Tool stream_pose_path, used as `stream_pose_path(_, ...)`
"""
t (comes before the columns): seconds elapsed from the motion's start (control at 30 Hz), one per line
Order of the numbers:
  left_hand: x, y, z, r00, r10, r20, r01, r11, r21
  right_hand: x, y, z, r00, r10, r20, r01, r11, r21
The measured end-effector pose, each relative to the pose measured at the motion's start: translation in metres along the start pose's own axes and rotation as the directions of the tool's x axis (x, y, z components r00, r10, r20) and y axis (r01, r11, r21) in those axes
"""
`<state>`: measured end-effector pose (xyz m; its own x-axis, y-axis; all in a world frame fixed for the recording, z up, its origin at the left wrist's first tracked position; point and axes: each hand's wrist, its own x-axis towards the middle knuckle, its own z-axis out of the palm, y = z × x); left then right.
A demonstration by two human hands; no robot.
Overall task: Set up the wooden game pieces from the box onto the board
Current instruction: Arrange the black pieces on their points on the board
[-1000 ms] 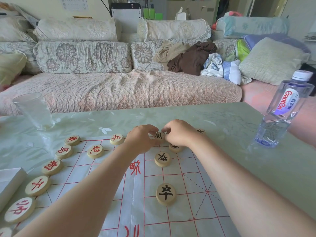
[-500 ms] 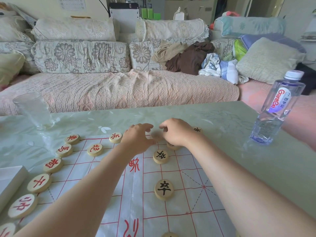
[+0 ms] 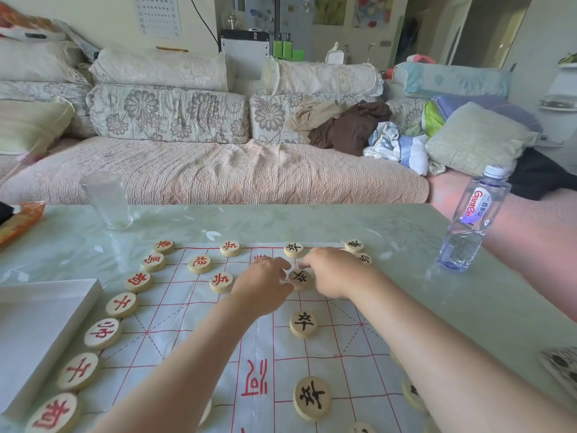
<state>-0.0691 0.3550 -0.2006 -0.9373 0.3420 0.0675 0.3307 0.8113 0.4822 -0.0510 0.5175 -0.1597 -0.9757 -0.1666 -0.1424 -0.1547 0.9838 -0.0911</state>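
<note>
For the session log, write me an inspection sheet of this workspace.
Surface: green table, white board with red lines on it.
Job's things: red pieces on the board's left half, black pieces on its right half; white box at left.
Clutter: glass, bottle, orange packet.
Grippers: left hand and right hand flank a black piece; grip unclear.
Cables: black cable on far wall.
Surroundings: sofa with cushions, clothes.

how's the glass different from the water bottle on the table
The glass is open at the top and bare; the water bottle has a white cap and a printed label. The glass stands at the far left of the table; the water bottle stands at its right side. Both are clear, upright and off the board.
</note>
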Motion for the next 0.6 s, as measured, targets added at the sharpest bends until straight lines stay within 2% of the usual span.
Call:
stream_pose_path(0.2, -0.013, 0.005, 0.004, 0.999, -0.031, 0.009, 0.032, 0.999, -0.038, -0.004, -0.008, 0.002, 0.999, -0.052, -0.005, 0.051, 0.998, -0.031)
stream_pose_path(0.37, -0.018, 0.006, 0.005, 1.0, -0.025, 0.002, 0.025, 0.998, -0.058, 0.001, -0.005, 0.006, 1.0, 0.017, -0.023, -0.018, 0.997, -0.076)
stream_pose_path(0.53, -0.014, 0.003, 0.005, 1.0, 0.0, 0.005, 0.0, 0.997, -0.074, 0.004, 0.004, 0.003, 0.998, 0.056, 0.006, -0.056, 0.997, 0.044)
stream_pose_path(0.6, -0.012, 0.002, 0.005, 0.999, -0.001, -0.045, -0.001, 0.999, -0.037, 0.002, 0.007, 0.0, 1.0, 0.024, 0.02, -0.026, 0.997, 0.071)
